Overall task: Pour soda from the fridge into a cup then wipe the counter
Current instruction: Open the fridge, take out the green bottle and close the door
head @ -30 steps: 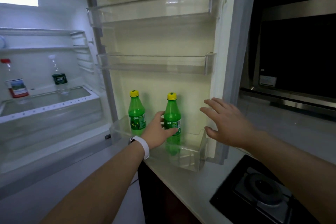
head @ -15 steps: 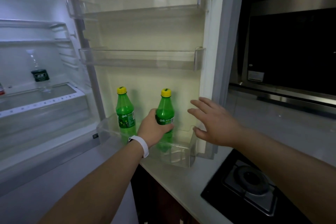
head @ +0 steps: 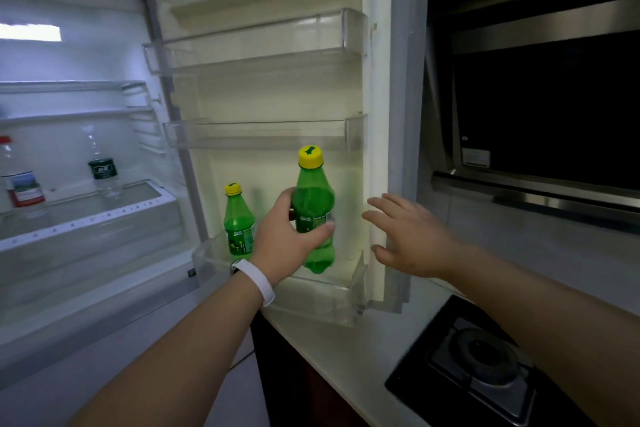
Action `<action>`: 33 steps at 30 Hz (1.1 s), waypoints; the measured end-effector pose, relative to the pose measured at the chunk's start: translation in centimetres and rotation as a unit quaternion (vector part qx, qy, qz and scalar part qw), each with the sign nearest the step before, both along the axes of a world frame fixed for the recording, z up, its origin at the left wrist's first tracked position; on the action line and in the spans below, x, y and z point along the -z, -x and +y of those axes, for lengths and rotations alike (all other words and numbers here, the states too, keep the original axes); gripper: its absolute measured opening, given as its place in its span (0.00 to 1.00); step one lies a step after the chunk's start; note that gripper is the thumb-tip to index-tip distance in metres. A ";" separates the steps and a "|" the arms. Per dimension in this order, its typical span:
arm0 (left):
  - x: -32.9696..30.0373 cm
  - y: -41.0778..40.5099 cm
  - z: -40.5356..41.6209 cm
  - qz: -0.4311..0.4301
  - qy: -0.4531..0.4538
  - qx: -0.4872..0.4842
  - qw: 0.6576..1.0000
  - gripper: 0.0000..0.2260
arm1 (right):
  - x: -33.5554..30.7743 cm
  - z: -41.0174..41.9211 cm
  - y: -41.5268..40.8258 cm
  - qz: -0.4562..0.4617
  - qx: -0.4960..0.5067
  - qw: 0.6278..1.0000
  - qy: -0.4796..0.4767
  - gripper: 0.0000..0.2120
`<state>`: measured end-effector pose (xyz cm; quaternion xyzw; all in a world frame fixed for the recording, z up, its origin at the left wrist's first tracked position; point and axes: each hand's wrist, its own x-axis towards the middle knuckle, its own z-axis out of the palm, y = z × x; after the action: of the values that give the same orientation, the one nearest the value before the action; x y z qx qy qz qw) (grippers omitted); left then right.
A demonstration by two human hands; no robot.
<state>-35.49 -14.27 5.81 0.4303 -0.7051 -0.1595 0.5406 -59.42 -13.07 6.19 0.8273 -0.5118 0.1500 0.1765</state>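
Observation:
My left hand [head: 287,239], with a white wristband, is shut on a green soda bottle [head: 313,204] with a yellow cap and holds it upright, raised above the bottom door bin [head: 322,298] of the open fridge door. A second green soda bottle [head: 237,222] still stands in that bin to the left. My right hand [head: 408,239] hovers open with fingers spread beside the door's right edge, holding nothing. No cup is in view.
Two clear water bottles [head: 102,166] [head: 20,180] stand on a shelf inside the fridge. The pale counter [head: 346,350] runs below the door, with a black gas hob [head: 478,371] at the right. A dark range hood [head: 540,114] hangs above.
My left hand closed around the right-hand soda bottle and lifted it up out of the door bin. My right hand stayed open near the door edge.

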 end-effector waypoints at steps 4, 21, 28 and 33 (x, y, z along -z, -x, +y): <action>-1.7 1.4 1.9 0.004 0.014 0.015 1.000 0.24 | -0.1 0.3 1.6 -0.014 0.008 1.000 0.003 0.30; 5.0 8.9 4.2 -0.004 -0.093 0.052 0.994 0.26 | 1.5 -3.1 8.0 -0.222 0.016 0.972 -0.068 0.37; 6.3 10.0 4.0 0.005 -0.117 0.038 0.992 0.25 | 2.6 -5.6 7.9 -0.293 -0.027 0.949 -0.111 0.44; 6.4 10.2 4.5 0.011 -0.128 0.046 0.991 0.25 | 3.5 -5.7 7.1 -0.331 -0.049 0.936 -0.114 0.45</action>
<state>-45.71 -9.81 -0.57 0.4612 -0.6920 -0.2782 0.4807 -66.47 -18.80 2.67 0.7696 -0.5137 0.3643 -0.1056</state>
